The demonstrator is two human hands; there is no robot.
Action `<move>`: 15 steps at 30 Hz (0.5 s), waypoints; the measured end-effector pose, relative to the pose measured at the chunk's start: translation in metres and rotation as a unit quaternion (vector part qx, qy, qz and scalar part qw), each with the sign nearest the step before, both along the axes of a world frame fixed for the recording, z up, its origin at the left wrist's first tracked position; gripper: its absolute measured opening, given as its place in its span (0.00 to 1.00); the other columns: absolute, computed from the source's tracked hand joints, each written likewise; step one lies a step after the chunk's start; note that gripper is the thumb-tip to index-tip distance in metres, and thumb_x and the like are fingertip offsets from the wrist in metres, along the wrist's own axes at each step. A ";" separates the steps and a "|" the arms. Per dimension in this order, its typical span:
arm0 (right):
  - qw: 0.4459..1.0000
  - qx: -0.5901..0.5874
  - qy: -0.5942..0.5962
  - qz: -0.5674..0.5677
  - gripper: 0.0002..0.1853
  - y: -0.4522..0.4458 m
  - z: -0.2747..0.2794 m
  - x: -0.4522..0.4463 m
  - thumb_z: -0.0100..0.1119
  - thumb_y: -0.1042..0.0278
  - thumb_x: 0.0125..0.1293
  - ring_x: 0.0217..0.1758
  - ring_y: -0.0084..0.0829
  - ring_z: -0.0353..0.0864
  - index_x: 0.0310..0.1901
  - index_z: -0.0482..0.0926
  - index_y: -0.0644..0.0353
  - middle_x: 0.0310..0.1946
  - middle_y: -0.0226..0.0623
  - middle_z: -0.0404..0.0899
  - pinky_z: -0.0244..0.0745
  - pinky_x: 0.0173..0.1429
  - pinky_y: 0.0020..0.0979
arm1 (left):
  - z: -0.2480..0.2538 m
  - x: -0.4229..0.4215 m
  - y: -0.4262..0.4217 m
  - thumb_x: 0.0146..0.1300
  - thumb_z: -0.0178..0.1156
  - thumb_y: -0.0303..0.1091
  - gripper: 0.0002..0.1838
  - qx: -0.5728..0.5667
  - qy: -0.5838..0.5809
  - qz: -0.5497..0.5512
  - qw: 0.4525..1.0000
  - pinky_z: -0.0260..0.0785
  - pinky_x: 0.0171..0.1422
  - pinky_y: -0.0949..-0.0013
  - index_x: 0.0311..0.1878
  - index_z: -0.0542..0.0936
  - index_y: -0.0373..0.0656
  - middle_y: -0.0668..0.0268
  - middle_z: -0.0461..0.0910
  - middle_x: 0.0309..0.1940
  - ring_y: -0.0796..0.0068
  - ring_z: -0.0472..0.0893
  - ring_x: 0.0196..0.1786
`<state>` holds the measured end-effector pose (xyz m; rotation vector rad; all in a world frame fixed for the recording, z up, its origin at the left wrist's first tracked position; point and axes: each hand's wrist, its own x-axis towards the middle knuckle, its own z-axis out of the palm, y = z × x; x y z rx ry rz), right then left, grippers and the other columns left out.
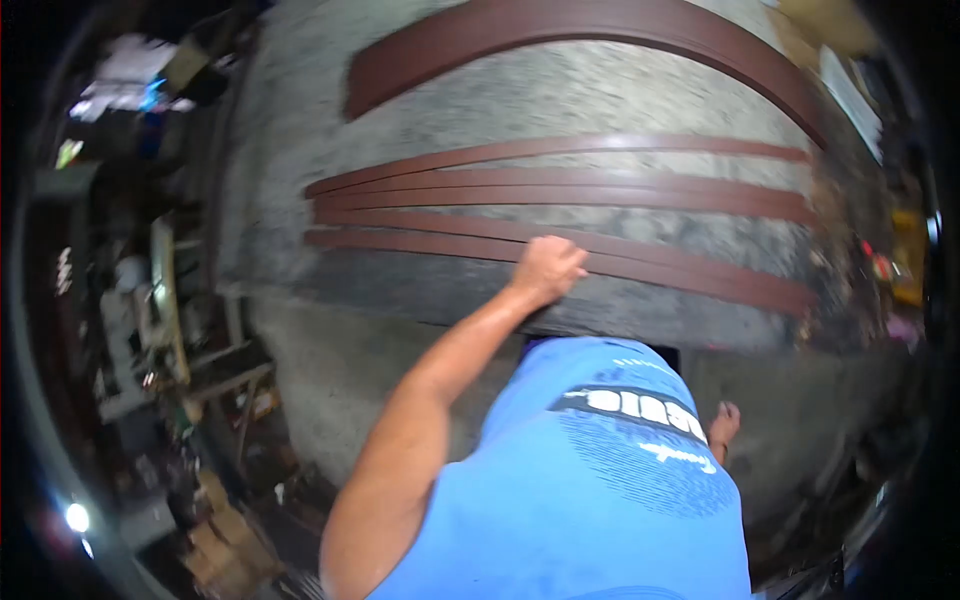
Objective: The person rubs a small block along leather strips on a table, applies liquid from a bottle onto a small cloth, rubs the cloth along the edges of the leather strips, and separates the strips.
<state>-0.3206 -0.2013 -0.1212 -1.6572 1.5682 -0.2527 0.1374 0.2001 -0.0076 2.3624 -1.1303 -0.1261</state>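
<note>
Several long, thin reddish-brown strips [450, 196] lie side by side on a grey, stained work surface [270, 272], some fanning apart towards their right ends. On the strip closest to my body [420, 245], my left hand [550, 268] is closed, with its fingers curled at the strip; their tips are partly hidden. My right hand [727, 422] hangs low beside my blue shirt, away from the strips, with its fingers slightly apart and nothing seen in it.
A wide, curved-looking brown board [570, 25] lies beyond the strips. Shelves and clutter stand at the left, with cardboard [225, 545] below. A yellow object [908, 257] is at the right edge.
</note>
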 end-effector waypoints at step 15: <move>0.996 -0.059 0.063 0.018 0.06 0.039 0.032 0.006 0.63 0.72 0.65 0.33 0.23 0.78 0.41 0.79 0.63 0.30 0.32 0.80 0.75 0.40 0.29 | 0.001 -0.001 0.002 0.61 0.68 0.42 0.17 0.013 -0.066 0.009 0.998 0.66 0.53 0.56 0.51 0.80 0.49 0.62 0.77 0.43 0.58 0.76 0.49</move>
